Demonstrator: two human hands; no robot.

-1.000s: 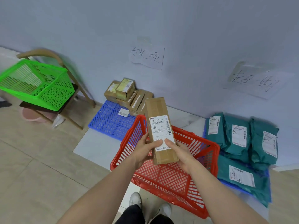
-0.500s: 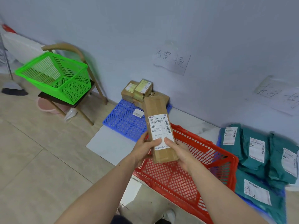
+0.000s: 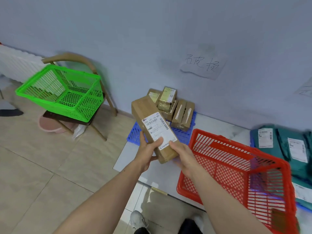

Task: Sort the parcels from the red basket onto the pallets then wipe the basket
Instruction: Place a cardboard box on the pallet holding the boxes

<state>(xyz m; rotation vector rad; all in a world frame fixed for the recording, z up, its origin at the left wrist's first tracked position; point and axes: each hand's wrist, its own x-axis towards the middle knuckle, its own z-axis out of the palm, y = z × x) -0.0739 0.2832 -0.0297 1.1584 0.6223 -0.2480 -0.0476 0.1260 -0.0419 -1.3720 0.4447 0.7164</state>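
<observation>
I hold a long brown cardboard parcel (image 3: 152, 125) with a white label, tilted, above the near edge of the blue pallet (image 3: 181, 134). My left hand (image 3: 146, 152) grips its lower left side, thumb on the label. My right hand (image 3: 183, 154) holds its lower right end. The red basket (image 3: 239, 168) stands on the floor to the right and looks empty inside. Several brown boxes (image 3: 175, 107) are stacked on the blue pallet against the wall.
A green basket (image 3: 62, 92) rests on a wooden chair (image 3: 94, 71) at the left, with a pink basin (image 3: 49, 125) under it. Teal mailer bags (image 3: 290, 146) lie on a second pallet at the right. Paper signs (image 3: 202, 65) hang on the wall. My shoe (image 3: 138, 220) is at the bottom.
The view has swung left, so the red basket now sits to the right. Both hands carried the brown parcel leftward off the basket toward the blue pallet, tilting it.
</observation>
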